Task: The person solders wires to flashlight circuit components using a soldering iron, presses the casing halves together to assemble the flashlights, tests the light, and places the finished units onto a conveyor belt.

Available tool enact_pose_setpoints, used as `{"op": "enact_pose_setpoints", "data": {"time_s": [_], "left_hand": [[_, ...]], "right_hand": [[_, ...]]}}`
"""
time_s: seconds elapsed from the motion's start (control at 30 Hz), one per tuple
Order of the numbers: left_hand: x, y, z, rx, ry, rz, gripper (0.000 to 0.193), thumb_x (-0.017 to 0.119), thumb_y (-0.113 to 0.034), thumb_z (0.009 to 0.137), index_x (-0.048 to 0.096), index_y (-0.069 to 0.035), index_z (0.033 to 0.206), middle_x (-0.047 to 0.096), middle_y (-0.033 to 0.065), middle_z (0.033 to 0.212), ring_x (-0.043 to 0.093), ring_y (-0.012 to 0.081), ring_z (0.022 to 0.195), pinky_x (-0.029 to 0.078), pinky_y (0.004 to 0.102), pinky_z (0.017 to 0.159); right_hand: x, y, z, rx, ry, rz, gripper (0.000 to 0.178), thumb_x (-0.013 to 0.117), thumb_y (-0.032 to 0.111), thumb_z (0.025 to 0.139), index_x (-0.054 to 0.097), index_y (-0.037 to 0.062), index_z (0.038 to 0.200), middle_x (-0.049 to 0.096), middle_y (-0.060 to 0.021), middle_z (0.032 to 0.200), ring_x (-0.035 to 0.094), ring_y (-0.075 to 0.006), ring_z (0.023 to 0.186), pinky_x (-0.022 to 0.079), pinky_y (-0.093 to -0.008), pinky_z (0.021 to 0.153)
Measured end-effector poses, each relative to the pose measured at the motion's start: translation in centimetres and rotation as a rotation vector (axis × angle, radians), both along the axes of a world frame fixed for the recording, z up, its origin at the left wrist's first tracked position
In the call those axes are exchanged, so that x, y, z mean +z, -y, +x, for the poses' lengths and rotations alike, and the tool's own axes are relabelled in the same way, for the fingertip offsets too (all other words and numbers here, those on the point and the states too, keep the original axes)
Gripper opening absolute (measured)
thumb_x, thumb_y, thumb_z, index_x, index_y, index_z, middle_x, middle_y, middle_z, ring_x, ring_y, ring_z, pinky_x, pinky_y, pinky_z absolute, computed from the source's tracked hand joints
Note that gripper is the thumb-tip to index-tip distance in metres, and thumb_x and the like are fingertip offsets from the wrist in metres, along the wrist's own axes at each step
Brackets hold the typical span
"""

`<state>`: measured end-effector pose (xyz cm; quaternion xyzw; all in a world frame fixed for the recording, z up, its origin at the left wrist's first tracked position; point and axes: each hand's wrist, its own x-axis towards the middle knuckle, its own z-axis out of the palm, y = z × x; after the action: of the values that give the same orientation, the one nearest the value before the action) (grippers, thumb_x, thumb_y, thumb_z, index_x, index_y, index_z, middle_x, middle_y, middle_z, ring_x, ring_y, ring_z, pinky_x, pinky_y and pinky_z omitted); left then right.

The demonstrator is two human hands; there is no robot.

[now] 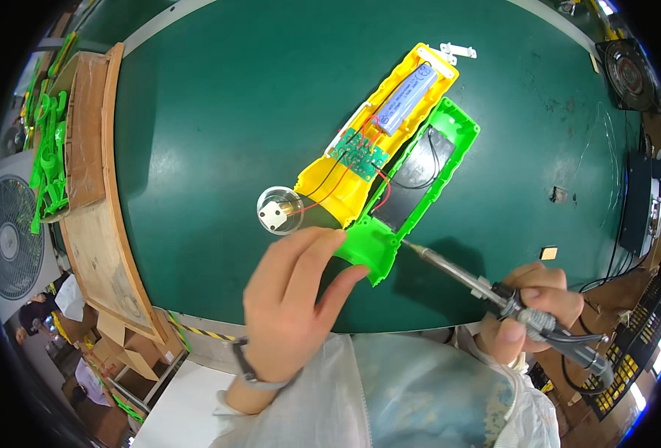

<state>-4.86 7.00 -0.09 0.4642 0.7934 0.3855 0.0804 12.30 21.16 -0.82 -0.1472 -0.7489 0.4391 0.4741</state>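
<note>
A yellow flashlight housing half (329, 184) lies slanted, holding a blue battery (406, 99) and a green circuit board (359, 154). Wires run from the board to a round clear lamp head (278, 210) at its near end. Beside it lies the green housing half (371, 251), with a dark flat panel (403, 196) inside. My left hand (289, 291) grips the near end of the green half between fingers and thumb. In my right hand (532, 310) is a soldering iron (461, 275), its tip close to the green half's edge.
On the left, a box of green plastic parts (50, 157) stands beside a wooden ledge (110, 269). A small yellowish block (548, 253) and a dark scrap (559, 195) lie to the right. A black device (640, 205) and a round fan (629, 75) line the right edge.
</note>
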Motion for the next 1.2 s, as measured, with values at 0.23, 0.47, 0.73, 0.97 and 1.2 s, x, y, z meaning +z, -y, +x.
{"op": "enact_pose_setpoints", "data": {"time_s": [0.23, 0.47, 0.73, 0.97, 1.2], "left_hand": [[-2.6, -1.2, 2.1, 0.192, 0.145, 0.133, 0.029, 0.077, 0.001, 0.073, 0.06, -0.001, 0.097, 0.062, 0.0105, 0.084, 0.061, 0.0223, 0.068, 0.049, 0.0288, 0.061], [-2.8, -1.9, 1.5, 0.178, 0.161, 0.136, 0.028, 0.076, 0.001, 0.074, 0.059, -0.002, 0.095, 0.057, 0.0068, 0.075, 0.055, 0.0161, 0.057, 0.044, 0.0275, 0.052], [-2.7, -2.1, 1.4, 0.146, 0.123, 0.153, 0.026, 0.076, 0.003, 0.073, 0.059, -0.002, 0.092, 0.058, 0.0066, 0.076, 0.054, 0.0166, 0.055, 0.043, 0.028, 0.05], [-2.7, -2.2, 1.5, 0.143, 0.114, 0.155, 0.026, 0.076, 0.004, 0.073, 0.059, -0.002, 0.092, 0.058, 0.007, 0.077, 0.055, 0.0172, 0.056, 0.043, 0.028, 0.05], [-2.6, -2.3, 1.6, 0.135, 0.114, 0.156, 0.026, 0.076, 0.004, 0.073, 0.059, -0.002, 0.092, 0.059, 0.0074, 0.078, 0.055, 0.0174, 0.056, 0.043, 0.0283, 0.05]], "right_hand": [[-0.5, -0.6, -1.0, 0.032, 0.082, 0.06, 0.041, 0.074, 0.02, 0.075, 0.042, 0.0039, 0.095, 0.051, -0.0106, 0.077, 0.05, -0.0175, 0.051, 0.042, -0.0294, 0.047], [-1.0, 0.0, -1.6, -0.043, 0.042, 0.046, 0.041, 0.074, 0.023, 0.076, 0.043, 0.0034, 0.094, 0.051, -0.0112, 0.076, 0.047, -0.0167, 0.049, 0.042, -0.0281, 0.046], [-1.0, -0.6, -1.7, 0.022, 0.059, 0.066, 0.041, 0.075, 0.019, 0.074, 0.044, 0.0007, 0.095, 0.053, -0.0123, 0.077, 0.049, -0.0166, 0.051, 0.041, -0.0271, 0.046], [-1.0, -0.7, -1.9, 0.06, 0.042, 0.09, 0.038, 0.074, 0.013, 0.072, 0.046, -0.0011, 0.094, 0.053, -0.0129, 0.078, 0.05, -0.0166, 0.052, 0.041, -0.0269, 0.045], [-1.1, -0.6, -2.2, -0.027, 0.09, 0.159, 0.047, 0.072, 0.035, 0.081, 0.042, 0.0, 0.092, 0.046, -0.0113, 0.066, 0.039, -0.0155, 0.044, 0.033, -0.0278, 0.04]]}}
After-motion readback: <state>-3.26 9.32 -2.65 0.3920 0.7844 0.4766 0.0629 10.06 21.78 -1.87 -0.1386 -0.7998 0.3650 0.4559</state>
